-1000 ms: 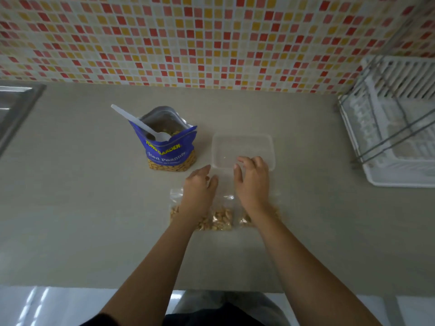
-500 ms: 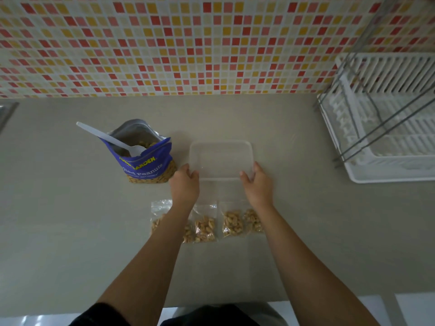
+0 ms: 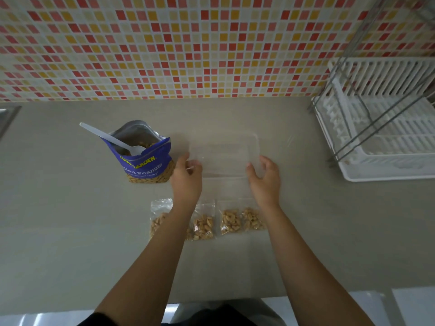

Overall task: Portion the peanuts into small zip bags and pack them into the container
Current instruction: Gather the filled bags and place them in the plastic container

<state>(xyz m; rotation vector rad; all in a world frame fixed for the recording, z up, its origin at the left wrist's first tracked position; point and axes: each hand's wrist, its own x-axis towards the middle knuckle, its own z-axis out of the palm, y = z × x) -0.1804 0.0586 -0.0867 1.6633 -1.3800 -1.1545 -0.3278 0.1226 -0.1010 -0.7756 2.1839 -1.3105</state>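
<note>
At the middle of the grey worktop [image 3: 70,231], the clear rectangular plastic container [image 3: 223,156] lies between both hands. A second ago the hands were pressing on the bags in the near row. Half a second ago they reached the container's near corners, and they now have it. The left hand [image 3: 187,182] curls its fingers [image 3: 182,162] round the edge at nine o'clock. The right hand [image 3: 264,182] wraps its fingers [image 3: 267,161] round the corner at four o'clock. Whether the container is off the surface cannot be told.

Four small clear zip bags [image 3: 230,221], each holding peanuts, lie side by side at six o'clock from the container, just beside it. The left forearm crosses over part of the row.

The blue foil peanut pouch [image 3: 146,164] stands open at nine o'clock, with a white plastic spoon [image 3: 110,138] resting in its mouth. A white plastic dish rack [image 3: 388,147] stands at three o'clock, well apart.

Portioning looks finished, and the shift from bags to container suggests packing is about to begin.
</note>
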